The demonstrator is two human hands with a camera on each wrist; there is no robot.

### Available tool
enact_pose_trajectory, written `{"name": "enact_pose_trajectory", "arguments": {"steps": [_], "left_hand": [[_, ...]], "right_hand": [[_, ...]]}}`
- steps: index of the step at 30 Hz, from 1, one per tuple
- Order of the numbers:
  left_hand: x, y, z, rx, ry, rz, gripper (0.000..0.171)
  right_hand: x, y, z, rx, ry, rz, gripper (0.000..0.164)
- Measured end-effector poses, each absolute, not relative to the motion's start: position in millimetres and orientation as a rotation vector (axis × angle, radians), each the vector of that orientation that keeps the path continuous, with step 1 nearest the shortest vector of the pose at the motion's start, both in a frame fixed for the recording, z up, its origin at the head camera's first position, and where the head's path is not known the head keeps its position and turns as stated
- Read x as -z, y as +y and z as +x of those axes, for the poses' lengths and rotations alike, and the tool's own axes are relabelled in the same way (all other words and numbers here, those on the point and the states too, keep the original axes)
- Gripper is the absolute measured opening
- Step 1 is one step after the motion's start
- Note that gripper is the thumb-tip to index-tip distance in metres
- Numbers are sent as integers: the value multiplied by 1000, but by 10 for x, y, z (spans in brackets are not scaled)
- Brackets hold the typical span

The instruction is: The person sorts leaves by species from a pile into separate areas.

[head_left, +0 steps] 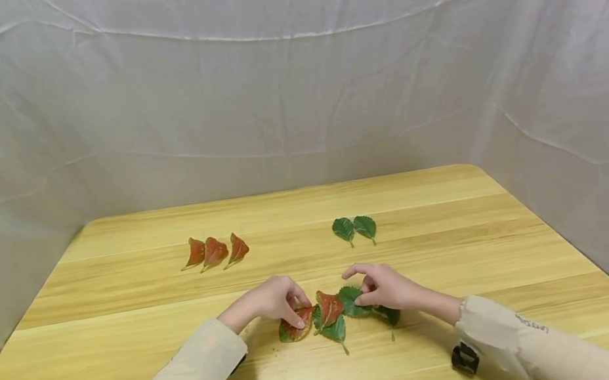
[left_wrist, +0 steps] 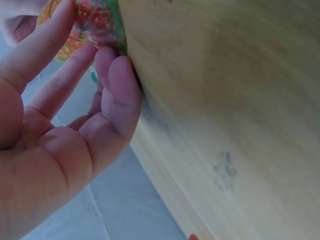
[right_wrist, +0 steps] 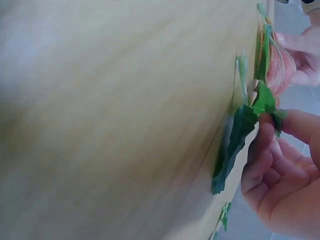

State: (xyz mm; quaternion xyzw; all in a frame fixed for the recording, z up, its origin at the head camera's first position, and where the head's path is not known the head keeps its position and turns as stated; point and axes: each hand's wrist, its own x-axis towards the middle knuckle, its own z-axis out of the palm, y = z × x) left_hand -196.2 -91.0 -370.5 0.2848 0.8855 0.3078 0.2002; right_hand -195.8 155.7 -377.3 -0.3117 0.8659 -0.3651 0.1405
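Near the table's front, my left hand (head_left: 275, 299) pinches a red leaf with a green edge (head_left: 289, 334), its thumb on the upper face. Beside it a smaller red leaf (head_left: 330, 307) lies partly over a green leaf (head_left: 336, 331). My right hand (head_left: 390, 287) pinches another green leaf (head_left: 351, 302) between thumb and finger, seen closer as the bright green leaf (right_wrist: 264, 100) in the right wrist view. Partly under that hand is a dark green leaf (head_left: 390, 316). The left wrist view shows the red leaf (left_wrist: 100, 22) against my left fingertips.
Several leaves lie farther back on the wooden table (head_left: 122, 325): three red leaves (head_left: 215, 252) at the left and two green leaves (head_left: 365, 227) right of centre. A pale cloth (head_left: 290, 99) hangs behind the table and along both sides.
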Motion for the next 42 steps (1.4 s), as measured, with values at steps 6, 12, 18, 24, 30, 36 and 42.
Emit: {"name": "enact_pose_trajectory", "arguments": {"steps": [6,12,18,24,30,36,42], "left_hand": [[3705,-912,-1956,-867,2468,814,24],[3709,-909,-1956,-869,2469,797,24],[3712,-910,-1966,-868,2466,782,24],[3704,-910,-1973,-875,2462,780,24],[3697,-905,-1972,-862,2470,777,24],[3692,-899,-1971,-857,2477,774,24],[3692,-896,-1963,-861,2465,766,24]], "right_hand": [[3754,1574,-1990,1085,2491,-822,15],[3726,1620,-2040,1135,2509,-767,12],[3679,1674,-2101,1214,2509,-732,13],[3647,1755,-2169,1280,2549,-696,19],[3645,1822,-2267,1336,2591,-561,20],[3621,1885,-2370,1394,2653,-455,20],[3631,1956,-2478,1456,2695,-386,19]]}}
